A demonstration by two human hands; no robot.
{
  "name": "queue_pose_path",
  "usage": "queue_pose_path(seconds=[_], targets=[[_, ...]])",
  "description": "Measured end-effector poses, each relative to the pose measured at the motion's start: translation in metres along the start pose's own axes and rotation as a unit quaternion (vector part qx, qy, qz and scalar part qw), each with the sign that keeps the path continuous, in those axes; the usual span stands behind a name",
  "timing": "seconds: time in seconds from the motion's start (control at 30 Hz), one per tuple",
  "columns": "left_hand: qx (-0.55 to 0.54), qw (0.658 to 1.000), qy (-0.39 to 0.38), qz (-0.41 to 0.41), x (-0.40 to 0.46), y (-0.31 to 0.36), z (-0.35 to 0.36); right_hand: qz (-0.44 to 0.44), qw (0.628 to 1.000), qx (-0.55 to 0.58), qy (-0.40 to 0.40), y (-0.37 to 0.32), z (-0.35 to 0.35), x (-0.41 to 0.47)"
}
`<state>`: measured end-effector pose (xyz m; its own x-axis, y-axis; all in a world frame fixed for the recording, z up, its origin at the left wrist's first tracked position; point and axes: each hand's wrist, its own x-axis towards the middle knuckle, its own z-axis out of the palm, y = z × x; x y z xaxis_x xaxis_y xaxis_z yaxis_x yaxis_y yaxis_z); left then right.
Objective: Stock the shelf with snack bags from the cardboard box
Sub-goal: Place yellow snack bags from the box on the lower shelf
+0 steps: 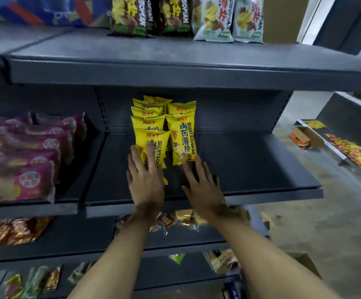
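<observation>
Two rows of yellow snack bags (pixel 181 139) stand upright on the dark grey middle shelf (pixel 250 165). My left hand (pixel 146 180) lies flat with straight fingers against the front bag of the left row (pixel 152 143). My right hand (pixel 203 186) is spread with straight fingers just below the front bag of the right row, its fingertips at the bag's bottom edge. Neither hand holds anything. A corner of the cardboard box (pixel 304 264) shows at the lower right, behind my right forearm.
Pink snack bags (pixel 24 160) fill the shelf section to the left. Brown and white bags (pixel 175 16) stand on the shelf above. Lower shelves hold mixed small packets (pixel 9 231). A second shelf unit with loose yellow packets (pixel 356 154) and grey floor lie to the right.
</observation>
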<state>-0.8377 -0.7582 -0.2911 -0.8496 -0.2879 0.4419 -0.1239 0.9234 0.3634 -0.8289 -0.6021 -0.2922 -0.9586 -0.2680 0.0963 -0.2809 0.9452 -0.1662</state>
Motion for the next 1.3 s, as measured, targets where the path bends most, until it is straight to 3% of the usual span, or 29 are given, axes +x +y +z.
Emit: queue_pose_path(seconds=[0.07,0.2,0.4,0.53,0.7,0.97,1.3], targets=[[-0.006,1.000,-0.020,0.013,-0.011,0.007,-0.019,-0.010,1.000,0.000,-0.030,0.010,-0.018,-0.024],[0.058,0.989,-0.099,0.093,-0.032,0.027,-0.056,0.010,1.000,0.014,-0.018,0.019,-0.051,-0.059],[0.106,0.942,-0.199,0.247,-0.055,0.060,-0.087,0.068,0.996,-0.006,-0.052,0.039,-0.088,-0.107],[0.149,0.941,-0.228,0.203,-0.059,0.099,-0.101,0.086,0.993,-0.055,-0.054,0.069,-0.111,-0.146],[0.153,0.934,-0.223,0.233,-0.083,0.162,-0.119,0.121,0.991,-0.051,-0.038,0.126,-0.150,-0.200],[0.173,0.895,-0.203,0.359,-0.181,0.287,-0.148,0.170,0.985,-0.035,0.003,0.208,-0.198,-0.321],[0.077,0.870,-0.217,0.435,-0.297,0.424,-0.151,0.286,0.957,-0.033,0.020,0.316,-0.227,-0.464]])
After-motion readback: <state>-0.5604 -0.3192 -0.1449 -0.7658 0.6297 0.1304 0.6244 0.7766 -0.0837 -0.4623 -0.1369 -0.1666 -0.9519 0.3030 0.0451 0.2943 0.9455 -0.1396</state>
